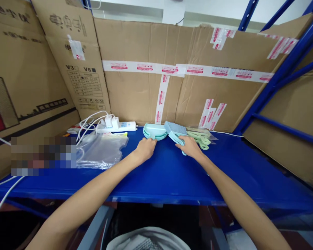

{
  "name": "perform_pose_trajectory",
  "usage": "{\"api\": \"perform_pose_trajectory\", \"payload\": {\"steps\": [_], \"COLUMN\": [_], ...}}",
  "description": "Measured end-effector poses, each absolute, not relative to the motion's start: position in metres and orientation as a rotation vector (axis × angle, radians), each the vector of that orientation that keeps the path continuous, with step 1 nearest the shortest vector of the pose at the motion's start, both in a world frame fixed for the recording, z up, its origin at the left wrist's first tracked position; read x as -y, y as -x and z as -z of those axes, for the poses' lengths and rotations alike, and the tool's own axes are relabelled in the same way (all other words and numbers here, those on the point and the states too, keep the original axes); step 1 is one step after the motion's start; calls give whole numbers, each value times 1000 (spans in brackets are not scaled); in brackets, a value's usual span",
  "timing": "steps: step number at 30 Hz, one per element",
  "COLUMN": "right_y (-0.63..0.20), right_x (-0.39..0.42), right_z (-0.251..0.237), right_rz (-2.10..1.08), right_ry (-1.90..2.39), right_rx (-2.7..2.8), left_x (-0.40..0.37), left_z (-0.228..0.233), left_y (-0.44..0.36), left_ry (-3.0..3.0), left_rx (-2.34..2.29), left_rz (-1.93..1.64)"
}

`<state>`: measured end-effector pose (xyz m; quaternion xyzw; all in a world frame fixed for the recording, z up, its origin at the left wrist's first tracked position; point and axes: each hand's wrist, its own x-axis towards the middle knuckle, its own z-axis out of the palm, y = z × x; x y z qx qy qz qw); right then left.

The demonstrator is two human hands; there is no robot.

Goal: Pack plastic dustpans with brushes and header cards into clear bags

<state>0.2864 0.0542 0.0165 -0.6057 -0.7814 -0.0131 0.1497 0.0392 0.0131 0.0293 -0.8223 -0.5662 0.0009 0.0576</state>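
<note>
Fingers [151, 141] of the left hand [145, 149] curl down onto the near rim of the stack of mint dustpans [154, 131], touching it without a visible closed grasp, while the right hand [190, 147] lies over the handles of the small blue brushes [176, 131], its fingers bent around them, though how firmly they close cannot be told. The dustpans sit at the back of the blue counter [172, 173], almost against the taped cardboard wall [182, 83] behind them, so little room is left on that side. The brushes lie just right of the dustpans, touching or nearly touching their rim, bristle heads pointing toward the wall. Further right of the dustpans, beside the brushes, lies a pile of pale green handles in clear wrap [200, 137]. Left of the dustpans, a white power strip [117, 126] with plugs and looping white cables [90, 121] runs along the wall, and in front of it a heap of clear plastic bags [100, 151] spreads toward the near edge. Nearer than the dustpans, the counter is bare blue between the two forearms down to its front edge. Far right of the dustpans, blue rack posts [276, 80] slant upward, closing that end.
</note>
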Motion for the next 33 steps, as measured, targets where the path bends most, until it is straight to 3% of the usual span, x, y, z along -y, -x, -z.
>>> {"api": "perform_pose_trajectory", "payload": {"steps": [33], "right_y": [-225], "right_x": [-99], "right_z": [-25], "right_rz": [98], "right_ry": [2079], "right_rx": [2235], "left_x": [-26], "left_z": [-16], "left_y": [-33], "left_ry": [2291], "left_rx": [1833], "left_rz": [304]}}
